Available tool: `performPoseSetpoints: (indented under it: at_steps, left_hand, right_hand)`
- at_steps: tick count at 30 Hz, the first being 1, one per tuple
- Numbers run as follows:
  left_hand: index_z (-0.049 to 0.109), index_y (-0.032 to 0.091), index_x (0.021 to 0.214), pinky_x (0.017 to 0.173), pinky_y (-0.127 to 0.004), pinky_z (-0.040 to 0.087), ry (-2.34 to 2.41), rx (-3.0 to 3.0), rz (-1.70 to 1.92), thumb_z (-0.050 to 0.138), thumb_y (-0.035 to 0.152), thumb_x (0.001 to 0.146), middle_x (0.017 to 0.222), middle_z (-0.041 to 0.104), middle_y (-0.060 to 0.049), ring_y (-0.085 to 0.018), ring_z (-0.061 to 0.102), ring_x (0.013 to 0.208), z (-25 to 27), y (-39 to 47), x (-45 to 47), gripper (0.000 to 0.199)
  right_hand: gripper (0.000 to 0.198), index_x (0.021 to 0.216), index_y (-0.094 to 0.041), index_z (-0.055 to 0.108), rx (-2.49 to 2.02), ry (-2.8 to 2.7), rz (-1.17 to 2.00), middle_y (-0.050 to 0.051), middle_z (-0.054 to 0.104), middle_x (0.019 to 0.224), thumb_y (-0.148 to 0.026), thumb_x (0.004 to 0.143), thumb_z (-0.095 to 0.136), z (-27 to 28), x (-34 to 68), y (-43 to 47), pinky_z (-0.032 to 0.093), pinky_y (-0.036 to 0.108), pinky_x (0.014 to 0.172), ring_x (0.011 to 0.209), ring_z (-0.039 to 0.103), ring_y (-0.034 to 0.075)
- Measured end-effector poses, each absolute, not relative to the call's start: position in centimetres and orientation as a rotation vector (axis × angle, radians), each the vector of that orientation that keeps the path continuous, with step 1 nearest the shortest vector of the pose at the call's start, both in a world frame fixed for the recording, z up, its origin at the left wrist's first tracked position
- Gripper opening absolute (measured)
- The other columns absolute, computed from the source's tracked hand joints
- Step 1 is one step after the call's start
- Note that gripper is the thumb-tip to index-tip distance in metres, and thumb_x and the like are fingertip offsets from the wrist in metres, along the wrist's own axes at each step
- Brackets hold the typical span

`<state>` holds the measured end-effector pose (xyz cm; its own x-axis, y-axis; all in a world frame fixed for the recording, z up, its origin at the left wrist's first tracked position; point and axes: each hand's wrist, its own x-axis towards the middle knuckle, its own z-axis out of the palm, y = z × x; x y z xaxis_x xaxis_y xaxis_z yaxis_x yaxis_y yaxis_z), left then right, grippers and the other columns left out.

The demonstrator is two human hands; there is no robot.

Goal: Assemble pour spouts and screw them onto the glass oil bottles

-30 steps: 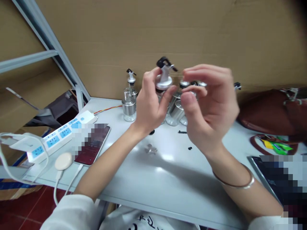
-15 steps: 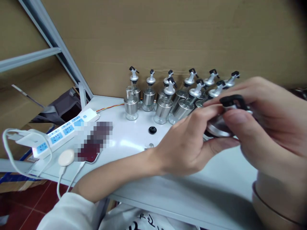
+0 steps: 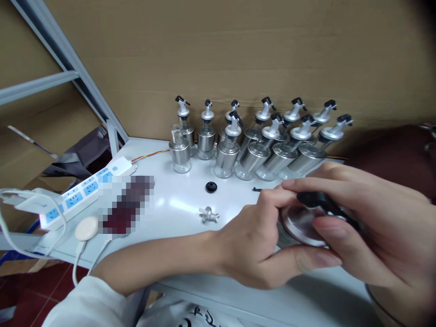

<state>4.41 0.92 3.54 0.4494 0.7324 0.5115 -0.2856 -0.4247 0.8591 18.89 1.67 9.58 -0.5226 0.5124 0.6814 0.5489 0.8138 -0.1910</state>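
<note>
My left hand is wrapped round an oil bottle with a shiny metal sleeve, held tilted over the table's right side. At the bottle's top, my right hand closes on the pourer spout, which has a black flip lid; its thumb presses near the lid. My fingers hide much of the bottle and the spout's neck. On the table left of my hands lie a loose silver pourer part and a round black stopper. A thin black piece shows just behind my left hand.
Several similar bottles with spouts stand along the cardboard wall. One bottle at the left front has no spout. A white power strip, a round white charger and a blurred-out phone lie at the left.
Both hands have moved lower with the bottle, still gripping it. The silver pourer part, the thin black piece and the bottles at the row's right end show more fully.
</note>
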Motion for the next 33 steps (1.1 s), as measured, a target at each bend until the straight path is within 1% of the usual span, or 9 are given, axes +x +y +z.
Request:
performPoseSetpoints:
  at_steps: [2,6,8,10,13,20,26,30,33]
  left_hand:
    - [0.03,0.027,0.098,0.07,-0.035,0.048,0.375,1.569,1.192,0.071,0.034,0.074,0.089,0.052,-0.001,-0.017,0.057,0.077,3.5,1.0,4.4,0.048]
    - [0.033,0.027,0.095,0.069,-0.031,0.048,0.393,1.413,0.952,0.084,0.032,0.061,0.085,0.054,0.001,-0.015,0.057,0.076,4.0,1.4,4.0,0.062]
    - [0.037,0.026,0.095,0.071,-0.03,0.048,0.361,1.33,0.81,0.088,0.029,0.055,0.082,0.056,0.002,-0.015,0.058,0.076,4.4,1.8,3.7,0.065]
    - [0.042,0.024,0.095,0.074,-0.031,0.048,0.309,1.29,0.698,0.089,0.025,0.052,0.083,0.058,0.002,-0.016,0.059,0.079,4.9,2.3,3.3,0.063]
    - [0.054,0.02,0.088,0.083,-0.035,0.05,0.249,1.342,0.51,0.088,0.024,0.051,0.087,0.061,0.001,-0.02,0.061,0.09,5.4,3.1,2.8,0.051]
    - [0.065,0.015,0.078,0.088,-0.033,0.05,0.249,1.374,0.196,0.085,0.023,0.053,0.079,0.066,0.004,-0.018,0.065,0.085,5.6,4.5,1.9,0.033]
    - [0.069,0.017,0.087,0.097,-0.03,0.045,0.093,1.384,0.088,0.085,0.018,0.052,0.092,0.069,0.005,-0.019,0.062,0.101,5.1,5.3,1.6,0.038]
    - [0.066,0.015,0.078,0.097,-0.029,0.044,0.073,1.423,0.097,0.081,0.021,0.061,0.081,0.065,0.007,-0.017,0.062,0.094,5.2,5.2,1.5,0.023]
    - [0.064,0.014,0.075,0.092,-0.029,0.047,0.01,1.472,0.099,0.077,0.023,0.065,0.078,0.061,0.006,-0.016,0.062,0.088,5.3,5.2,1.5,0.019]
  right_hand:
    - [0.024,0.099,-0.03,0.059,-0.793,-2.278,-0.06,0.006,0.065,0.074,-0.039,0.095,0.037,10.0,19.2,1.6,0.051,0.034,0.054,0.061,0.06,0.02]
    - [0.013,0.082,-0.029,0.053,-0.612,-2.395,-0.037,0.003,0.056,0.058,-0.033,0.09,0.044,10.5,20.0,2.1,0.046,0.032,0.043,0.048,0.053,0.018]
    - [0.012,0.08,-0.029,0.05,-0.573,-2.409,-0.043,0.002,0.055,0.055,-0.028,0.09,0.044,10.5,20.0,2.2,0.044,0.031,0.041,0.047,0.052,0.017]
    - [0.011,0.08,-0.028,0.048,-0.558,-2.407,-0.066,0.001,0.054,0.053,-0.026,0.09,0.043,10.3,19.7,2.2,0.043,0.031,0.041,0.046,0.05,0.017]
    - [0.011,0.078,-0.026,0.046,-0.465,-2.422,-0.097,0.0,0.05,0.049,-0.025,0.089,0.045,9.9,19.1,2.0,0.038,0.03,0.039,0.043,0.046,0.015]
    - [0.021,0.069,-0.023,0.046,-0.473,-2.433,-0.121,-0.001,0.047,0.048,-0.019,0.09,0.045,9.6,18.0,1.3,0.035,0.029,0.043,0.045,0.04,0.013]
    - [0.037,0.055,-0.019,0.051,-0.428,-2.477,-0.128,0.001,0.046,0.045,-0.02,0.091,0.043,9.6,18.0,0.7,0.035,0.03,0.044,0.046,0.039,0.013]
    - [0.038,0.054,-0.019,0.052,-0.431,-2.486,-0.074,0.002,0.047,0.045,-0.02,0.09,0.043,9.6,18.1,0.5,0.033,0.032,0.044,0.045,0.04,0.013]
    - [0.037,0.053,-0.019,0.052,-0.434,-2.478,-0.041,0.002,0.045,0.045,-0.02,0.089,0.045,9.7,18.2,0.4,0.031,0.033,0.044,0.046,0.039,0.014]
